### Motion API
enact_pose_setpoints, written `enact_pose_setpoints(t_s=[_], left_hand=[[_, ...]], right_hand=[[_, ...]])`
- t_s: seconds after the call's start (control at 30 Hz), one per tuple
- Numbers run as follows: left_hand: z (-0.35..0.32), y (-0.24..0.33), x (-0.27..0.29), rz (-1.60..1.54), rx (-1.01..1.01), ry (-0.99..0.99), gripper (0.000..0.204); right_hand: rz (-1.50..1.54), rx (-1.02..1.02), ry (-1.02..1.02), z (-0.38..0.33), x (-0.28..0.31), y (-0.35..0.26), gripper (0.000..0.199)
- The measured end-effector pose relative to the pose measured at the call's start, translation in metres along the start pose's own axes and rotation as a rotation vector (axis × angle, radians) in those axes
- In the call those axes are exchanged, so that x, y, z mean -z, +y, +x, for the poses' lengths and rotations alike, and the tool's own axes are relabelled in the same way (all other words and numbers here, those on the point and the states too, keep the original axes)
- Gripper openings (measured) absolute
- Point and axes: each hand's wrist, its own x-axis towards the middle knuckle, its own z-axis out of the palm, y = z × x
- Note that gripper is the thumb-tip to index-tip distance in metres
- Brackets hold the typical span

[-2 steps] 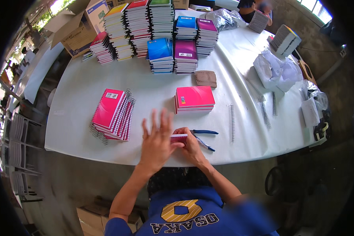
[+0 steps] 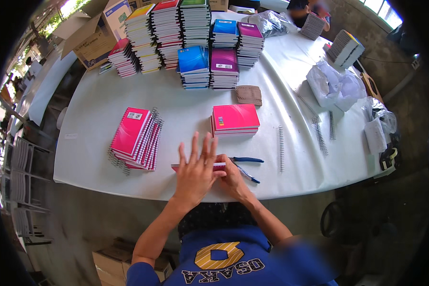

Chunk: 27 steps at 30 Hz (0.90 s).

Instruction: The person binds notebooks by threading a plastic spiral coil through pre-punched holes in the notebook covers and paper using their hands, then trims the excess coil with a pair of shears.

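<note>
Near the front edge of the table, a pink-covered notebook [image 2: 219, 166] stands on edge, its page edges facing up. My right hand [image 2: 232, 180] grips it at the right end. My left hand [image 2: 195, 172] lies across its middle with fingers stretched out and spread, hiding much of it. Just right of my right hand are blue-handled pliers [image 2: 247, 168], partly covered by it. Beyond my hands sits a neat pile of pink notebooks [image 2: 236, 117]. To the left is a fanned pile of spiral-bound pink notebooks [image 2: 131, 131].
A loose wire spiral [image 2: 281, 148] lies right of the pliers, with more spirals [image 2: 319, 133] farther off. Tall notebook stacks [image 2: 195, 28] and a cardboard box [image 2: 93, 40] stand at the back. A brown pouch [image 2: 249, 95] and white plastic bag [image 2: 336, 86] lie on the table [image 2: 90, 143].
My left hand has moved slightly right and lower over the notebook, its fingers still spread. The notebook's left end now shows beside it. My right hand keeps its hold.
</note>
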Motion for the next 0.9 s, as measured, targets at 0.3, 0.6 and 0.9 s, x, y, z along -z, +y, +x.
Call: enact_pose_setpoints(t_s=[0.3,0.6,0.9], left_hand=[[0.004,-0.003,-0.018,0.05,-0.052,0.009,0.069],[0.003,-0.001,-0.02,0.011,0.02,0.019,0.066],[0.004,0.001,-0.02,0.007,0.027,0.056,0.064]], right_hand=[[-1.233,-0.074,0.688,0.033,0.169,0.012,0.031],[-0.456,0.353,0.109,0.002,0.079,-0.057,0.035],[0.032,0.2,0.603,-0.029,0.164,-0.022,0.018]])
